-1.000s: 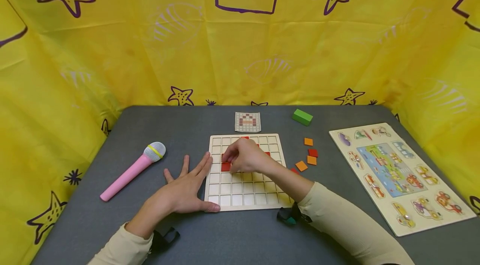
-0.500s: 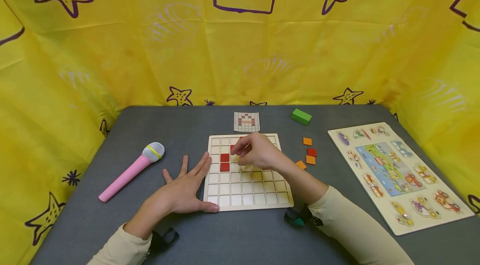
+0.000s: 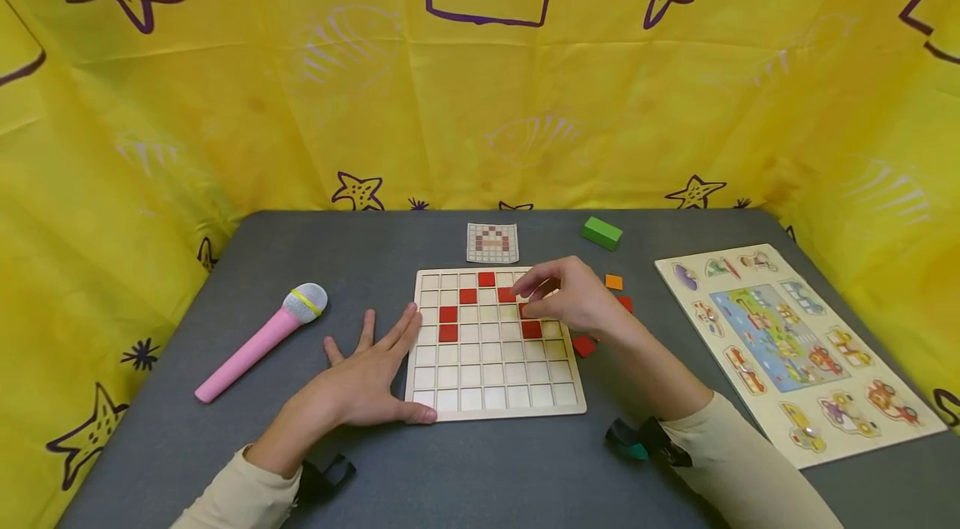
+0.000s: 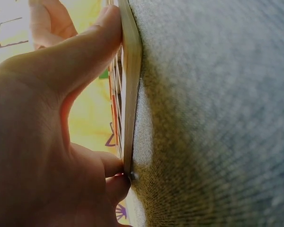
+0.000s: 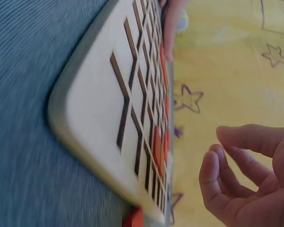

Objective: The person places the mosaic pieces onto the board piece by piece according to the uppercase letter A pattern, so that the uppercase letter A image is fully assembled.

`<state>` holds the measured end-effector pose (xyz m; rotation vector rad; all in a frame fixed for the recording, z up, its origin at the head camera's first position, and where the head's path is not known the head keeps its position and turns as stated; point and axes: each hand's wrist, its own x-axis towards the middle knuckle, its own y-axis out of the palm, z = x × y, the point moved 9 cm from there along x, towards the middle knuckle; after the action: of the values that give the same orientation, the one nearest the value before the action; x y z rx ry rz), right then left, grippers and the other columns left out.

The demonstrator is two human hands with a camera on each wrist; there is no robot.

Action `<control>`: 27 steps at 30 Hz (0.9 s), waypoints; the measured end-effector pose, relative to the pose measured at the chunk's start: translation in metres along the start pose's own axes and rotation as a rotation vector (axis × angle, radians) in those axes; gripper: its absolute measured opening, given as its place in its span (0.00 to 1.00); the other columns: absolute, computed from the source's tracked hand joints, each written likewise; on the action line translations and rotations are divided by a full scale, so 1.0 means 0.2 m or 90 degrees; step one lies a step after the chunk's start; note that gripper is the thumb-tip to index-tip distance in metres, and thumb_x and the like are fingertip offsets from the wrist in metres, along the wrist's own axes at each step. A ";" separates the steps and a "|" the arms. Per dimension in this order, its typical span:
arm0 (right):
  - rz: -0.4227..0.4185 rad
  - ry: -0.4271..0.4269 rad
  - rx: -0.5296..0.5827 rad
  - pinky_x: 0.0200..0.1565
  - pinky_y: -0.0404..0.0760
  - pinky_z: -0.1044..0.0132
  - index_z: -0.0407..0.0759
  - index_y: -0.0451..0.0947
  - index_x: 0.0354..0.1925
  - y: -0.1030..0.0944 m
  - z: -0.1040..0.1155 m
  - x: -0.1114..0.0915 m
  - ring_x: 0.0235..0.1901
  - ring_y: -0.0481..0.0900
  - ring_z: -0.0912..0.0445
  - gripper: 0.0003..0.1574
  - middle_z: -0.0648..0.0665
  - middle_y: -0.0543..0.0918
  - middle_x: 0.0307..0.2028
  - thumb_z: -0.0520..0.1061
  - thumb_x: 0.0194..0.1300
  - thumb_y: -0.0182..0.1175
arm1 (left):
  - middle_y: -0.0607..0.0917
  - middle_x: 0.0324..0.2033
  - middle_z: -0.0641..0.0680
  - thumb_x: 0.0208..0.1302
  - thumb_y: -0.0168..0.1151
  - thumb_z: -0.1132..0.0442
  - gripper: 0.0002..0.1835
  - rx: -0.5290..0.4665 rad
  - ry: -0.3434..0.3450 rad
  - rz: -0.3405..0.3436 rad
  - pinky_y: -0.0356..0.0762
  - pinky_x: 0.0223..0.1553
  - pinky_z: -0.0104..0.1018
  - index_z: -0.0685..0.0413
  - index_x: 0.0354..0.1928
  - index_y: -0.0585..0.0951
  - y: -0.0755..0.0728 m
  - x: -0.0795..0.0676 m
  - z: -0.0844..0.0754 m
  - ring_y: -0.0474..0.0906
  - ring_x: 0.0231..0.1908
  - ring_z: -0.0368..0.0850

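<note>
A pale wooden grid board lies on the grey table, with several red square tiles set in its cells in an arch shape. My left hand rests spread against the board's left side, thumb at its near left corner; the left wrist view shows the thumb on the board's edge. Above the board's right part hovers my right hand, fingers bent. The right wrist view has that hand with nothing between thumb and fingertips. It partly hides a red tile and the loose tiles behind it.
Right of the board lie a loose red tile and an orange tile. Behind it are a printed pattern card and a green block. A pink toy microphone lies left; a wooden peg puzzle lies right.
My right hand has moved rightward across the board, away from the red tiles on its left side, uncovering them. My left hand has stayed at the board's edge.
</note>
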<state>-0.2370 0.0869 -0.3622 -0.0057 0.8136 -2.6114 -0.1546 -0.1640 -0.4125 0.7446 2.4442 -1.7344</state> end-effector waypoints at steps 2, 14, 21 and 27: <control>-0.010 0.002 -0.003 0.40 0.81 0.60 0.38 0.89 0.48 -0.05 -0.02 -0.02 0.38 0.82 0.49 0.16 0.40 0.88 0.41 0.36 0.60 0.74 | 0.38 0.85 0.44 0.45 0.72 0.21 0.74 0.002 0.001 -0.001 0.28 0.54 0.95 0.41 0.85 0.41 0.00 0.00 0.00 0.29 0.80 0.76; -0.066 0.015 -0.075 0.37 0.82 0.65 0.36 0.87 0.52 -0.36 -0.20 -0.14 0.42 0.82 0.47 0.20 0.33 0.87 0.48 0.37 0.61 0.73 | 0.38 0.85 0.44 0.45 0.70 0.20 0.74 0.014 0.000 0.006 0.29 0.53 0.95 0.41 0.85 0.40 0.00 0.01 0.00 0.28 0.79 0.77; -0.078 0.059 -0.095 0.39 0.83 0.64 0.37 0.87 0.54 -0.47 -0.29 -0.17 0.43 0.84 0.47 0.20 0.34 0.87 0.49 0.38 0.62 0.72 | 0.39 0.85 0.45 0.45 0.70 0.19 0.74 0.013 0.003 0.003 0.29 0.53 0.96 0.41 0.85 0.40 0.00 0.01 0.00 0.29 0.79 0.78; -0.076 0.060 -0.115 0.39 0.82 0.65 0.34 0.86 0.53 -0.51 -0.36 -0.18 0.43 0.86 0.47 0.20 0.33 0.88 0.47 0.36 0.61 0.72 | 0.39 0.85 0.45 0.45 0.70 0.19 0.74 0.018 0.003 0.002 0.29 0.53 0.96 0.41 0.85 0.41 0.00 0.01 0.00 0.29 0.79 0.77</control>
<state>-0.2510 0.2150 -0.3622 0.0187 1.1128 -2.6554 -0.1566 -0.1640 -0.4132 0.7558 2.4245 -1.7707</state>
